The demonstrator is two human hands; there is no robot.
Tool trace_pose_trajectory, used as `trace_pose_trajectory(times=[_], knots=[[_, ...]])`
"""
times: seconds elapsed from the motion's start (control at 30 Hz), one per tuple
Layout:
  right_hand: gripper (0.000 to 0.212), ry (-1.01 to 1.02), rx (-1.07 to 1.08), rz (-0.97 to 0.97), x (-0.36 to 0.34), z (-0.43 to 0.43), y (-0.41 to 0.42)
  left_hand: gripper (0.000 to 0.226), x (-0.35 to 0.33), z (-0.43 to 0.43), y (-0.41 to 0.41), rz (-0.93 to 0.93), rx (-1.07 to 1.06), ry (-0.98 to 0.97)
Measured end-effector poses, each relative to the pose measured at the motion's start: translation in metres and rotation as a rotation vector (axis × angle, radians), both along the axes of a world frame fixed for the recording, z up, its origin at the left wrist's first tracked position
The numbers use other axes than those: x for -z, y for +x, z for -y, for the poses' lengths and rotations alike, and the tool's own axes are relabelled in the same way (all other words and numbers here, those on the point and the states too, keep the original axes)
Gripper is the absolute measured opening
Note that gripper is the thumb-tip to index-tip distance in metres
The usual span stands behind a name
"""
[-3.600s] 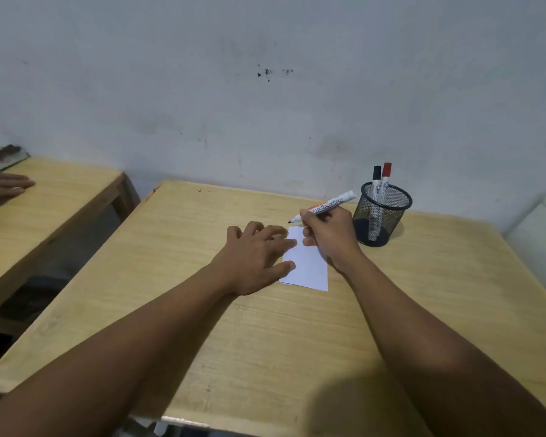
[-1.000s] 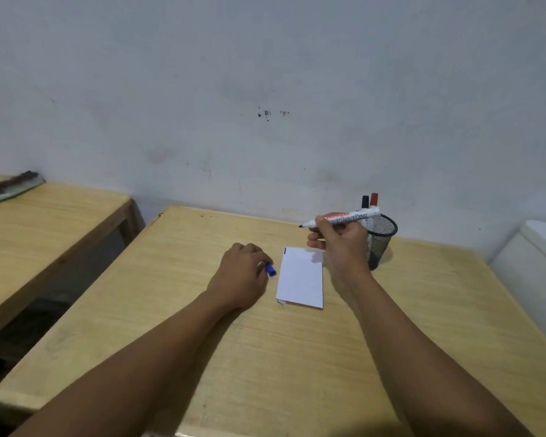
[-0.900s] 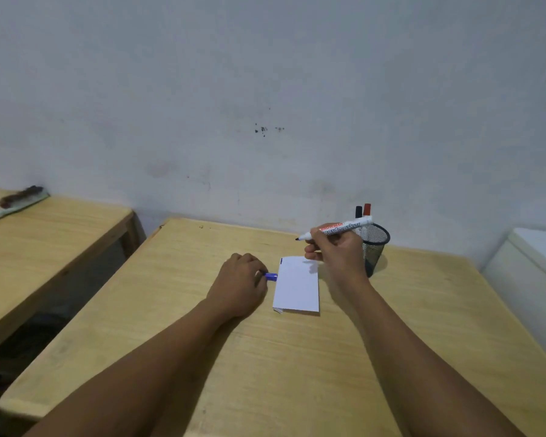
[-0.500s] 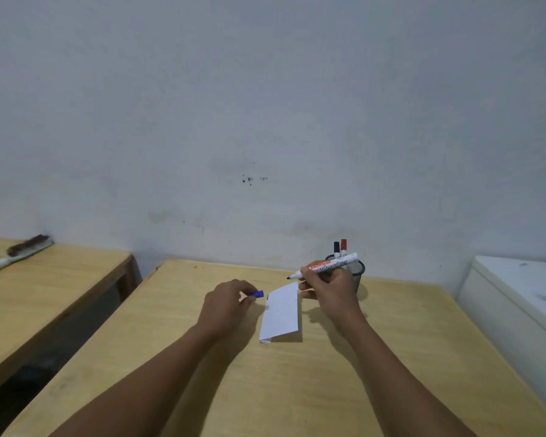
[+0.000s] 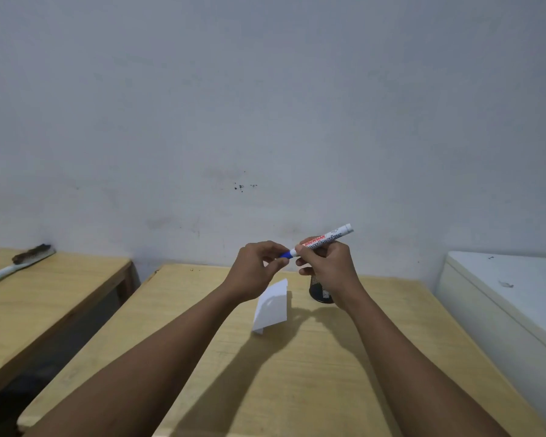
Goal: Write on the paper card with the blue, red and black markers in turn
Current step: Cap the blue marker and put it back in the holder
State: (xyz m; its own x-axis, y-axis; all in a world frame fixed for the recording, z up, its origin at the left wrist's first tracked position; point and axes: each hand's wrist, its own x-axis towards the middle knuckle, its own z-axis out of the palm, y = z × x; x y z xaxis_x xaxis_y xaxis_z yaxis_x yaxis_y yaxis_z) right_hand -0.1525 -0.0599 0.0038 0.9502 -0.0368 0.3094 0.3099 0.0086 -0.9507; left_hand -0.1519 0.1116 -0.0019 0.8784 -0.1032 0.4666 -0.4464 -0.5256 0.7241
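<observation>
Now raised above the table, well clear of its top, both hands meet in front of the wall. Right hand clenched around the white barrel of the blue marker, tail end tilted up and to the right. Left hand pinching the blue cap between thumb and fingertips, cap now seated over the marker's writing end; half a second ago held apart from the marker, low beside the card, with the tip bare. Cannot tell whether fully pressed home.

Paper card lying on the table toward the far edge, between the two forearms and touched by neither hand, one end lifted off the surface and a small fold showing at its near left corner. Lay flatter under the left hand at the start. Writing on it too faint to make out.

Black mesh pen holder just right of the card near the far edge, mostly hidden behind the right wrist; red and black markers, seen poking from it earlier, now out of sight behind the hand.

At far left, second wooden table with a brush on it, as before. At right, white cabinet beside the table's right edge. Wall fills more of the view than before.
</observation>
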Motion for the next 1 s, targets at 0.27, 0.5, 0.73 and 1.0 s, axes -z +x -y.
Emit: trace_pose_trajectory(times=[0.27, 0.5, 0.73, 1.0], knots=[[0.024, -0.054, 0.04, -0.029, -0.016, 0.018, -0.005, 0.014, -0.02, 0.022, -0.006, 0.459, -0.076, 0.301], [0.081, 0.035, 0.361, -0.126, -0.021, 0.025, 0.002, 0.018, -0.038, 0.032, 0.009, 0.336, -0.115, 0.293], [0.032, -0.736, 0.452, 0.202, -0.011, 0.049, 0.025, 0.016, -0.045, 0.043, 0.036, 0.238, -0.033, 0.244], [0.009, -0.564, 0.404, 0.225, -0.013, 0.067, 0.062, 0.027, -0.042, 0.076, 0.072, 0.146, 0.021, 0.081]])
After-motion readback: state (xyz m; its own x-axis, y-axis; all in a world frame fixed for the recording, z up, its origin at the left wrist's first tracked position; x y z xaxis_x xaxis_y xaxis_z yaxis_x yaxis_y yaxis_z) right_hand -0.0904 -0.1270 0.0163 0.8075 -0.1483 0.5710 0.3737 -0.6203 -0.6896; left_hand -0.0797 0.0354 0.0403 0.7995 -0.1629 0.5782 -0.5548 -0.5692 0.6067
